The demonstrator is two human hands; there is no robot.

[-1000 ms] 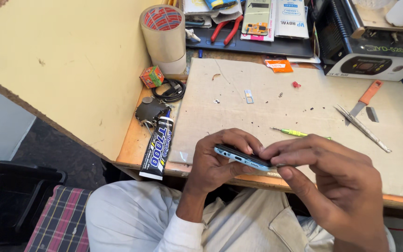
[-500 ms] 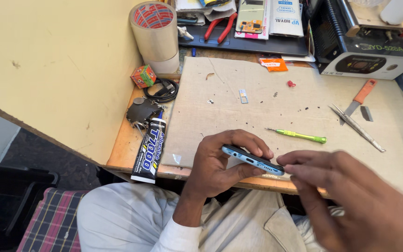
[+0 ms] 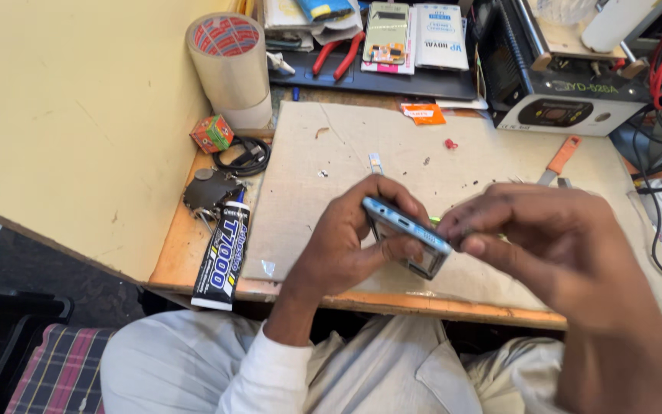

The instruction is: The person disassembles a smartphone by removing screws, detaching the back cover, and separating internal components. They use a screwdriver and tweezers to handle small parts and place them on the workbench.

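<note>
The left hand [image 3: 350, 245] is gripping a blue phone frame [image 3: 408, 236] above the near edge of the worktop [image 3: 193, 257], while the right hand [image 3: 553, 253] is pinching its right end, a black glue tube [image 3: 222, 255] lying to the left

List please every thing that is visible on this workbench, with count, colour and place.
phone frame: 1, light blue, held in both hands
glue tube: 1, black, left table edge
tape roll: 1, beige, back left
small box: 1, red-green, beside tape
coiled cable: 1, black, left
pliers: 1, red handles, back
work mat: 1, grey, centre
scraper: 1, orange handle, right
left hand: grips frame
right hand: pinches frame's end
</note>
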